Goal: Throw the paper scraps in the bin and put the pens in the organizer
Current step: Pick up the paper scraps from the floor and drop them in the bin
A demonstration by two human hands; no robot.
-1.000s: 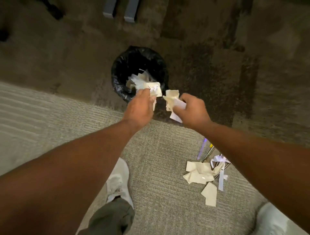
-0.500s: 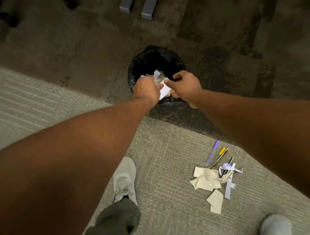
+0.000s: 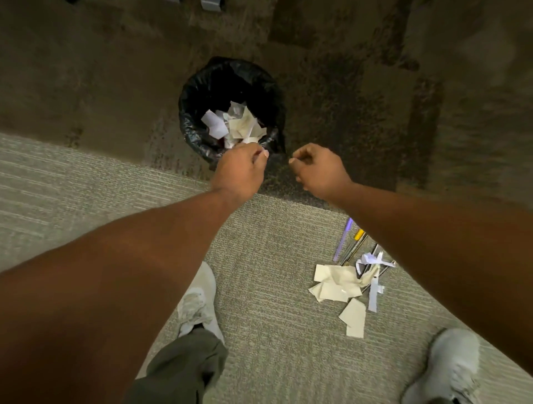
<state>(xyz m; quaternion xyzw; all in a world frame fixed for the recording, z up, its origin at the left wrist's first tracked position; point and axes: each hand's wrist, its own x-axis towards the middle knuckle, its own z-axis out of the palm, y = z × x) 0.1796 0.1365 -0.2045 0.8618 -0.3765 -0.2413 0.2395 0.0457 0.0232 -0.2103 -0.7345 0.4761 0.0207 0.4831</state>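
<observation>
The black-lined bin [image 3: 189,115] stands on the dark floor ahead and holds white and cream paper scraps [image 3: 236,124]. My left hand [image 3: 239,170] hovers at the bin's near rim with its fingers curled and nothing in it. To its right, my right hand [image 3: 320,170] is also curled and holds nothing. More paper scraps [image 3: 336,285] lie on the grey carpet at lower right. Several pens [image 3: 350,245] lie beside and partly under them, below my right forearm. No organizer is in view.
My two shoes [image 3: 197,302] [image 3: 450,366] stand on the grey carpet [image 3: 268,259], whose edge meets the dark floor just in front of the bin. Grey furniture legs [image 3: 212,3] show at the top edge.
Both hands carried scraps over the bin and let them go. The scraps now lie in the bin, and both hands have pulled back to its near side with nothing in them.
</observation>
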